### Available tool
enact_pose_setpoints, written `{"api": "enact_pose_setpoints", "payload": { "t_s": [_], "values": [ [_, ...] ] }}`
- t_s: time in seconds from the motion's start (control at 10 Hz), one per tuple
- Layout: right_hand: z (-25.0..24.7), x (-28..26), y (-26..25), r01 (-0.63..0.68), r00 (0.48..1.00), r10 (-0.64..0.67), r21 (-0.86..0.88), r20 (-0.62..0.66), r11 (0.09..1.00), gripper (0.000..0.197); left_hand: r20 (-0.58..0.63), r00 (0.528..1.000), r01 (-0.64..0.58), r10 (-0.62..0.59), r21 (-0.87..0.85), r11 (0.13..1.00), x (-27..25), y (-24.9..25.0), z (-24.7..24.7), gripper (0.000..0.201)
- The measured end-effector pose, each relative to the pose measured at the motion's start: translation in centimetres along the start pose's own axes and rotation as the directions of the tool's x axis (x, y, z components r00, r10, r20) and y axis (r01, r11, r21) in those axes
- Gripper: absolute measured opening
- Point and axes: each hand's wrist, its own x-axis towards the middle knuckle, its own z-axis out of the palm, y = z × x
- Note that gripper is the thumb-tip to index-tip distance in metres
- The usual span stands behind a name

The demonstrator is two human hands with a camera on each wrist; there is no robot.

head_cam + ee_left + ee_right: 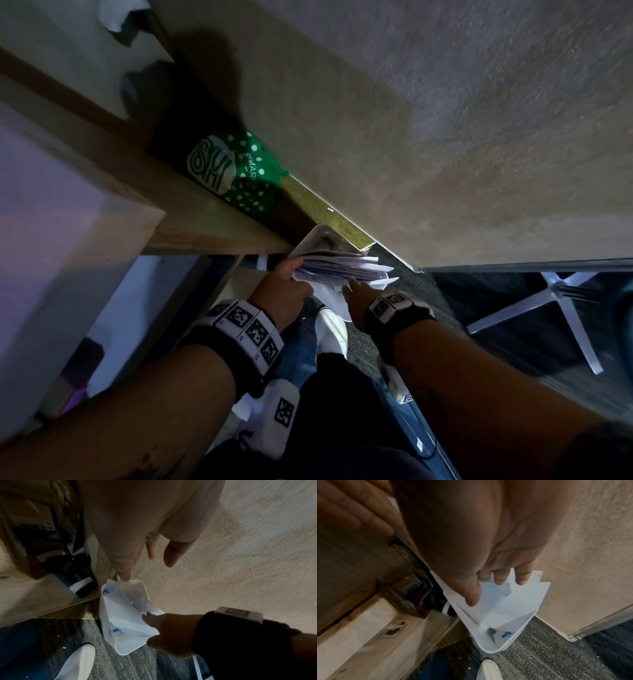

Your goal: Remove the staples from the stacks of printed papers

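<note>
Up and to the left of your hands, the green dotted bag (236, 171) under the wooden shelf carries a white "SM" logo and the letters "SMAR", the rest hidden. Print on the papers (339, 267) you hold is too blurred to read.

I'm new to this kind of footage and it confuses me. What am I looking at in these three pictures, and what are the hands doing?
No machine here: a person wears one camera on the head and one on each wrist. The head view looks down at both forearms, with marker-patterned wristbands. The other two views look along each hand. The left hand and right hand hold a bundle of printed papers over a white bin standing on the dark carpet beside a beige wall. The right hand's fingers curl over the sheets; the left hand's grip is harder to see. A green dotted bag sits on a wooden shelf.
</note>
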Motion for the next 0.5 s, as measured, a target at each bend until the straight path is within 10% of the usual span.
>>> {"api": "enact_pose_setpoints", "payload": {
  "t_s": [0.5],
  "values": [
    [0.1, 3.7, 2.3, 0.006, 0.999, -0.006, 0.012, 0.036, 1.0, 0.046, -0.03, 0.993, -0.107, 0.111, 0.104, 0.989, 0.8, 0.4, -0.3, 0.083]
  ]
}}
